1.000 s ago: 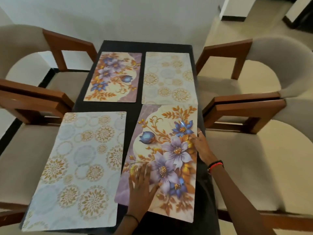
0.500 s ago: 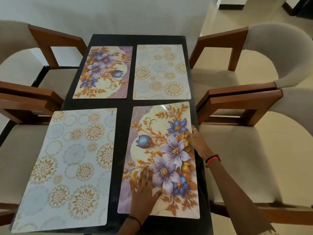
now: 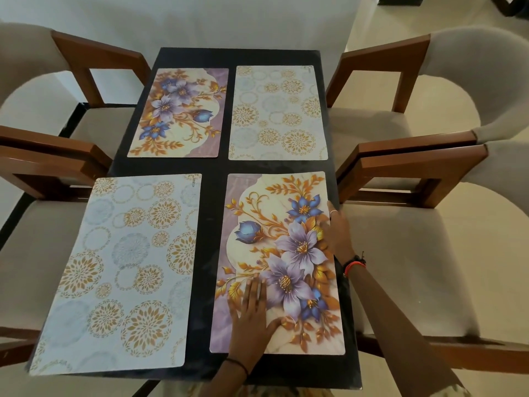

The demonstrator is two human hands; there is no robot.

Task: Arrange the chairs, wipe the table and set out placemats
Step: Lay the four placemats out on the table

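Note:
A black table (image 3: 213,213) carries four placemats. The near right floral placemat (image 3: 274,253) lies almost square to the table edge. My left hand (image 3: 250,313) presses flat on its near part, fingers spread. My right hand (image 3: 336,230) rests on its right edge, fingers on the mat. A pale circle-pattern placemat (image 3: 123,270) lies at the near left, slightly skewed and overhanging the table's left edge. At the far end lie a second floral placemat (image 3: 180,113) and a second circle-pattern placemat (image 3: 277,113).
Two wooden chairs with beige cushions stand on each side: the left pair (image 3: 57,156) and the right pair (image 3: 415,161), all drawn close to the table. A white wall is behind the table's far end. Tiled floor shows at the far right.
The near right floral placemat has turned from a tilt to nearly straight under both hands, away from the far right mat it touched. The view has shifted a little.

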